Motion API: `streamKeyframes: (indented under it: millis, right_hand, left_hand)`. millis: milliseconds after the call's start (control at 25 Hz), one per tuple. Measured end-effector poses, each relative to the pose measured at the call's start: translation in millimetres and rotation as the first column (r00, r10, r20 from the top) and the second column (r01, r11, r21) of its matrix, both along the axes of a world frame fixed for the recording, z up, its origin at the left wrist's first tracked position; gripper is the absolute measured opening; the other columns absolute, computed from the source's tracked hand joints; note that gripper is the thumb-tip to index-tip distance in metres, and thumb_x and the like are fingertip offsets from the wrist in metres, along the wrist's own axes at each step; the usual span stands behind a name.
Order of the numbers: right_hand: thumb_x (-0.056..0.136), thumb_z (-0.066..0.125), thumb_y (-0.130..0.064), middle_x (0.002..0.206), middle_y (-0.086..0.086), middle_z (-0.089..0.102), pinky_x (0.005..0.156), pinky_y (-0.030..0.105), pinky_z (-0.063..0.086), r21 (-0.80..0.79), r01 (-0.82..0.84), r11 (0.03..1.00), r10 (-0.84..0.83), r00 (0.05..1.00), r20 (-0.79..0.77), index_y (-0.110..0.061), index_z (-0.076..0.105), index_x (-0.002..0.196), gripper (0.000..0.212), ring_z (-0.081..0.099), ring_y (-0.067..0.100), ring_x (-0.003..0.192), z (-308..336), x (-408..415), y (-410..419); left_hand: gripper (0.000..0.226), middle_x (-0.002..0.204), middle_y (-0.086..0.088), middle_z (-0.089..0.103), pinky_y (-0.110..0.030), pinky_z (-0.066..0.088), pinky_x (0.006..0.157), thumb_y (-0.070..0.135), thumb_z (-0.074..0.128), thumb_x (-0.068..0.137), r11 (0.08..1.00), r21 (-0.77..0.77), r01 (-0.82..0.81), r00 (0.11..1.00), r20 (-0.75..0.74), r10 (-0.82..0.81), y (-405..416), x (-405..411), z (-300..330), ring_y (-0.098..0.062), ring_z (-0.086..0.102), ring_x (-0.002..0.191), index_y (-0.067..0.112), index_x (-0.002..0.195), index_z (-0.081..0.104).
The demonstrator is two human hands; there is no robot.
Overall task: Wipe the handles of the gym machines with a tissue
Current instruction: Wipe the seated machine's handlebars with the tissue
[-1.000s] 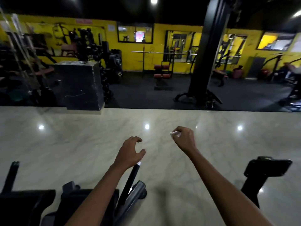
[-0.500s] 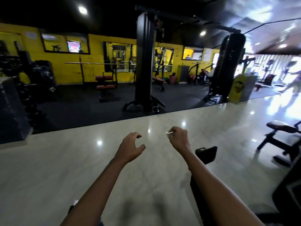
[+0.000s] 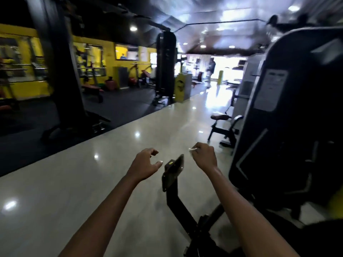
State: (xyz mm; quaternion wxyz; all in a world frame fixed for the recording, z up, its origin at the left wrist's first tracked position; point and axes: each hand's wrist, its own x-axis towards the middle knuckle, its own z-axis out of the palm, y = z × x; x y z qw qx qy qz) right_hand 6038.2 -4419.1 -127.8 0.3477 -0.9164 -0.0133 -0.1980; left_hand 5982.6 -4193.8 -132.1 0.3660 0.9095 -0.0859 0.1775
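Pinching a small crumpled white tissue (image 3: 192, 149), right hand (image 3: 204, 156) is curled into a loose fist, held out in the air; only a bit of tissue pokes out on the hand's left side. Left hand (image 3: 145, 162) holds nothing, fingers loosely curled, thumb spread out toward the right. Both forearms reach forward from the near edge, hands apart.

Between and below the hands: black flat pad with a yellow spot (image 3: 173, 170), tilted, on a black angled machine arm (image 3: 176, 199) running down to the near edge. Neither hand touches it.

Underneath is a glossy pale marble-look floor (image 3: 74, 182) with light reflections. Right side: large black weight-stack machine housing (image 3: 289, 117), with a white label, blurred. Beyond it a black seat with brown pad (image 3: 220, 117). Left and far: dark rubber mat floor (image 3: 37, 127), black upright tower (image 3: 166, 65), yellow wall (image 3: 109, 60) with mirrors and racks. Frame is motion-blurred, no finer detail.
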Motion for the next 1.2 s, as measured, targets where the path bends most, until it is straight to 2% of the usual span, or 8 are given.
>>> streamKeyframes:
  millis: [200,360,480,680,840,1000,1120,1200]
  right_hand:
    - [0.078,0.06,-0.015,0.082,0.012,0.07,0.065,0.033,0.049,0.012,0.34,0.94,-0.34,0.94,0.013,-0.01,0.07,0.08,0.011,0.065,0.03,0.085,6,-22,-51]
    - [0.082,0.06,-0.02,0.074,0.007,0.068,0.06,0.037,0.055,0.046,0.524,0.851,-0.522,0.852,-0.042,-0.014,0.067,0.079,0.009,0.066,0.026,0.071,4,-60,-101]
    - [0.086,0.061,-0.021,0.07,0.002,0.064,0.054,0.031,0.05,0.032,0.647,0.762,-0.646,0.762,-0.04,-0.012,0.063,0.076,0.014,0.061,0.018,0.064,3,-86,-138]
    - [0.088,0.06,-0.017,0.072,0.008,0.062,0.048,0.025,0.037,-0.005,0.773,0.634,-0.772,0.633,-0.062,-0.006,0.062,0.076,0.017,0.058,0.021,0.062,2,-129,-189]
    - [0.086,0.06,-0.017,0.07,0.016,0.059,0.048,0.029,0.03,0.021,0.842,0.539,-0.84,0.539,-0.068,0.002,0.057,0.077,0.021,0.047,0.022,0.054,-8,-162,-230]
    - [0.092,0.057,-0.013,0.066,0.011,0.053,0.047,0.028,0.029,0.02,0.885,0.464,-0.879,0.463,-0.115,-0.002,0.058,0.079,0.017,0.043,0.019,0.053,-24,-194,-252]
    - [0.093,0.055,-0.011,0.06,0.002,0.049,0.045,0.021,0.03,-0.009,0.927,0.376,-0.92,0.372,-0.119,-0.007,0.057,0.074,0.02,0.045,0.017,0.052,-31,-217,-263]
    - [0.091,0.054,-0.008,0.053,-0.001,0.04,0.045,0.023,0.027,-0.03,0.962,0.27,-0.961,0.268,-0.064,-0.016,0.045,0.059,0.034,0.038,0.014,0.047,-34,-229,-264]
  left_hand:
    - [0.036,0.112,-0.007,0.065,-0.023,0.044,0.085,0.018,0.075,0.078,0.952,0.012,0.306,0.952,-0.002,-0.306,-44,60,10,-0.021,0.061,0.102,0.007,0.111,0.065]
    - [0.037,0.112,-0.001,0.063,-0.019,0.038,0.079,0.024,0.073,0.08,0.851,0.029,0.524,0.852,-0.017,-0.524,-99,75,-1,-0.016,0.06,0.103,0.01,0.113,0.063]
    - [0.037,0.113,0.0,0.062,-0.019,0.037,0.078,0.025,0.072,0.081,0.755,0.039,0.655,0.756,-0.021,-0.655,-152,79,-11,-0.015,0.059,0.102,0.011,0.114,0.062]
    - [0.036,0.102,0.005,0.059,-0.021,0.042,0.079,0.027,0.074,0.079,0.609,0.041,0.792,0.61,-0.025,-0.792,-230,72,-14,-0.014,0.059,0.098,0.013,0.111,0.064]
    - [0.038,0.106,0.007,0.059,-0.017,0.039,0.083,0.027,0.073,0.079,0.493,0.028,0.869,0.494,-0.017,-0.869,-286,65,-15,-0.009,0.057,0.1,0.014,0.114,0.064]
    - [0.04,0.11,0.008,0.056,-0.011,0.036,0.082,0.029,0.071,0.082,0.345,0.013,0.938,0.345,-0.089,-0.934,-329,61,-33,-0.006,0.053,0.103,0.015,0.118,0.061]
    - [0.045,0.118,0.002,0.058,-0.021,0.041,0.093,0.03,0.069,0.083,0.235,0.004,0.972,0.233,-0.131,-0.964,-366,63,-44,-0.014,0.054,0.112,0.012,0.123,0.058]
    - [0.046,0.122,-0.001,0.058,-0.025,0.042,0.097,0.03,0.068,0.084,0.138,0.014,0.99,0.138,-0.127,-0.982,-390,64,-45,-0.016,0.054,0.115,0.011,0.125,0.057]
